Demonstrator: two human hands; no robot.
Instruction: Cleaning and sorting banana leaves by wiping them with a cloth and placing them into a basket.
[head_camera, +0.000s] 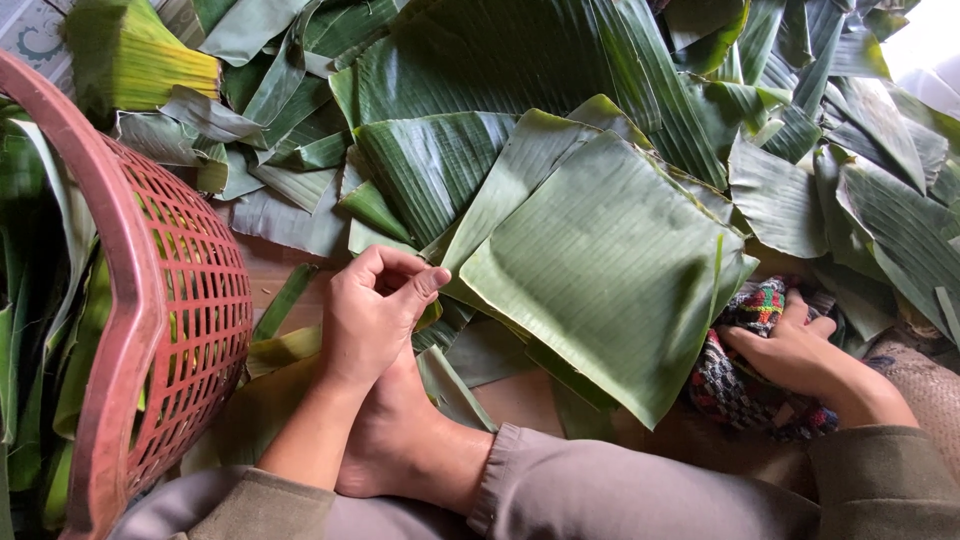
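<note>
A large squarish leaf (610, 270) is lying flat across a heap of other cut pieces, its pale green underside facing up and fine parallel ribs running over it. Its near corner is pointing toward the person, its left edge is being pinched between thumb and fingers, and its right edge is curling slightly. A multicoloured woven cloth (735, 375) is bunching just beside the leaf's right corner, partly tucked under it and partly covered by fingers.

Leaves crowded me in

A red basket (150, 300) blocked my left; only bare floor (520, 395) by my foot (400, 430) stayed open.
</note>
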